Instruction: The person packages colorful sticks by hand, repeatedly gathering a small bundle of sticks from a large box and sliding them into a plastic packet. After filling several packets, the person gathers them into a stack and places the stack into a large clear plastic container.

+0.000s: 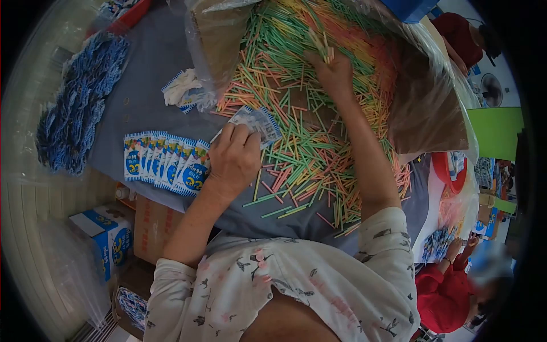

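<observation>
- Left hand, centre of frame: grip closed around one small blue-and-white printed paper sachet. Thumb and fingers pinch its lower left corner. The sachet's free end points up and right, just over the near edge of the stick heap.
- Right hand, upper centre: grip closed, fingertips pinching a small bundle of thin pale sticks. The bundle stands nearly upright in the frame and fans a little above the fingers.
- Relation: the bundle lies up and right of the sachet, clearly apart, with loose sticks between them. The bundle's long axis runs roughly top to bottom. The sachet's runs diagonally, lower left to upper right, so the two do not line up. Whether the sachet's far end is open, I cannot tell.
- The heap of thin green, yellow, orange and pink sticks spreads from upper centre to lower right, partly under clear crinkled plastic sheeting.
- A row of overlapping blue-and-white sachets lies on the grey counter, just left of the left hand and nearer it than the right.
- A mound of blue-and-white sachets fills the upper left.
- A blue-and-white cardboard carton sits below the counter edge, lower left.
- A co-worker in a red top is at lower right, well apart.
</observation>
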Demonstrator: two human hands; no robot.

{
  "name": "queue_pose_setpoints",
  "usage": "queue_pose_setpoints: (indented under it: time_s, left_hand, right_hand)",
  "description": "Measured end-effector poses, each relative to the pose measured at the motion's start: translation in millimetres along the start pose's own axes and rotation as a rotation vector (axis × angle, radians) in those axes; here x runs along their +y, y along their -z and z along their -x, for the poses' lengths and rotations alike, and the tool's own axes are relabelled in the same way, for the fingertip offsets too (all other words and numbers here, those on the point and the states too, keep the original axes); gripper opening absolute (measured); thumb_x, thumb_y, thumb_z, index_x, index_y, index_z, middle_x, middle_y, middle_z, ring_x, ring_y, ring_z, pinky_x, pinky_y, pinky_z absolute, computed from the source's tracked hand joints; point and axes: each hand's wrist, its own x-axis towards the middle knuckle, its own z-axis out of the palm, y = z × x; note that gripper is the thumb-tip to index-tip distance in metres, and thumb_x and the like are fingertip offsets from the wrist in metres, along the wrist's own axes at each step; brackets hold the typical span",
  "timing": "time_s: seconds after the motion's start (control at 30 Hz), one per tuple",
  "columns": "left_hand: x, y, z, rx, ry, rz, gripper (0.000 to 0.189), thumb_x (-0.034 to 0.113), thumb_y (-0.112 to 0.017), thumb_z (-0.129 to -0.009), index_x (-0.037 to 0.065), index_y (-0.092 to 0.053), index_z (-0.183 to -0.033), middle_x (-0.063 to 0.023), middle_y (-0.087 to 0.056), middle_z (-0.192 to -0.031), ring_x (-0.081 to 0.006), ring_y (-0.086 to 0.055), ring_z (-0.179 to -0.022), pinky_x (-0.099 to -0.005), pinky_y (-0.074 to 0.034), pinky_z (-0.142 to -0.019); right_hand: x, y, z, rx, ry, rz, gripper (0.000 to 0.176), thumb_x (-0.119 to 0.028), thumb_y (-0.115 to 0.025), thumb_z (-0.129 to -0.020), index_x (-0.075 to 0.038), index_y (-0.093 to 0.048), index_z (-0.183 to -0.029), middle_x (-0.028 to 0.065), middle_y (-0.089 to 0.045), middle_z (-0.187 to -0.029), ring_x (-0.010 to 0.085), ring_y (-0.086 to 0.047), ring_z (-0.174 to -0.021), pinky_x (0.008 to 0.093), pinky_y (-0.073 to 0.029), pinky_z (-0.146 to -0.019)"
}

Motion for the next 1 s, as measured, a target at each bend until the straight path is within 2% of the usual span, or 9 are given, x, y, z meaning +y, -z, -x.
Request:
queue_pose_setpoints:
  time_s: [0.07, 0.17, 0.3, 0.47, 0.57, 0.7, 0.8, 0.87, 1.0]
  left_hand:
    - [1, 3, 2, -0.021, -0.014, 0.038, 0.008, 0.002, -0.062, -0.068, 0.001, -0.064, -0.076, -0.0092, -0.056, -0.079, -0.0289, -0.056, -0.079, -0.0368, -0.053, -0.068]
    - [5, 16, -3, -0.069, 0.032, 0.099, 0.006, 0.003, -0.065, -0.071, 0.002, -0.064, -0.077, -0.0096, -0.058, -0.081, -0.0297, -0.056, -0.076, -0.0383, -0.052, -0.072]
    - [-7, 27, -4, -0.108, 0.202, 0.37, 0.006, 0.004, -0.068, -0.075, 0.002, -0.066, -0.08, -0.0097, -0.061, -0.083, -0.0298, -0.057, -0.079, -0.0391, -0.05, -0.072]
    - [-3, 19, 2, -0.1, 0.192, 0.358, 0.009, 0.001, -0.069, -0.074, 0.001, -0.066, -0.082, -0.0097, -0.06, -0.083, -0.03, -0.058, -0.085, -0.041, -0.05, -0.073]
    - [6, 20, 2, -0.087, 0.12, 0.295, 0.007, 0.0, -0.068, -0.074, 0.0, -0.065, -0.08, -0.0102, -0.06, -0.083, -0.0305, -0.058, -0.087, -0.0413, -0.05, -0.073]
    - [-2, 22, 2, -0.08, 0.1, 0.279, 0.009, -0.002, -0.069, -0.072, -0.002, -0.064, -0.079, -0.0108, -0.059, -0.082, -0.0309, -0.058, -0.088, -0.0419, -0.05, -0.074]
    - [-13, 24, 0, -0.098, 0.187, 0.448, 0.011, -0.003, -0.071, -0.071, -0.002, -0.063, -0.078, -0.0106, -0.059, -0.081, -0.0307, -0.058, -0.085, -0.0416, -0.049, -0.074]
    - [-15, 28, -8, -0.087, 0.249, 0.552, 0.012, -0.004, -0.073, -0.07, -0.002, -0.064, -0.077, -0.0105, -0.059, -0.081, -0.0303, -0.058, -0.083, -0.041, -0.048, -0.073]
    - [-13, 31, -21, 0.066, 0.216, 0.576, 0.014, -0.002, -0.077, -0.074, -0.003, -0.066, -0.081, -0.0086, -0.061, -0.08, -0.0217, -0.058, -0.079, -0.0323, -0.046, -0.07]
  right_hand:
    - [14, 13, -12, -0.404, -0.343, -0.234, 0.041, -0.045, -0.065, -0.092, -0.011, -0.07, -0.114, 0.0126, -0.071, -0.098, 0.0238, -0.068, -0.093, 0.0433, -0.052, -0.08]
    - [-41, 28, -3, -0.25, -0.153, -0.447, 0.024, -0.03, -0.064, -0.096, -0.01, -0.07, -0.11, 0.0044, -0.07, -0.095, 0.0184, -0.066, -0.086, 0.0382, -0.05, -0.082]
    - [-46, 22, 22, -0.259, -0.108, -0.504, 0.041, -0.044, -0.061, -0.095, -0.006, -0.074, -0.103, 0.0075, -0.072, -0.102, 0.0166, -0.063, -0.104, 0.0365, -0.049, -0.092]
    - [-34, 7, 38, -0.593, -0.237, -0.553, 0.043, -0.042, -0.055, -0.099, -0.004, -0.073, -0.1, 0.0066, -0.071, -0.105, 0.0161, -0.063, -0.105, 0.0355, -0.047, -0.096]
    - [-62, 23, 30, -0.335, -0.33, -0.567, 0.04, -0.037, -0.053, -0.1, -0.003, -0.073, -0.095, 0.005, -0.07, -0.097, 0.015, -0.062, -0.096, 0.0331, -0.046, -0.092]
    - [-57, 31, 26, -0.377, -0.186, -0.789, 0.035, -0.037, -0.05, -0.102, -0.006, -0.066, -0.107, 0.0078, -0.069, -0.099, 0.0218, -0.061, -0.088, 0.037, -0.046, -0.091]
    - [-64, 32, 36, -0.367, -0.3, -1.239, 0.038, -0.042, -0.046, -0.103, -0.008, -0.062, -0.107, 0.0063, -0.064, -0.085, 0.022, -0.056, -0.081, 0.0401, -0.045, -0.086]
    - [-62, 30, 41, -0.5, -0.302, -1.736, 0.04, -0.04, -0.043, -0.105, -0.004, -0.06, -0.108, 0.0063, -0.059, -0.079, 0.0179, -0.054, -0.077, 0.0345, -0.044, -0.076]
    - [-106, 39, 51, -0.469, -0.242, -1.751, 0.043, -0.04, -0.043, -0.105, -0.001, -0.061, -0.106, 0.0068, -0.06, -0.076, 0.0169, -0.057, -0.079, 0.0329, -0.045, -0.075]
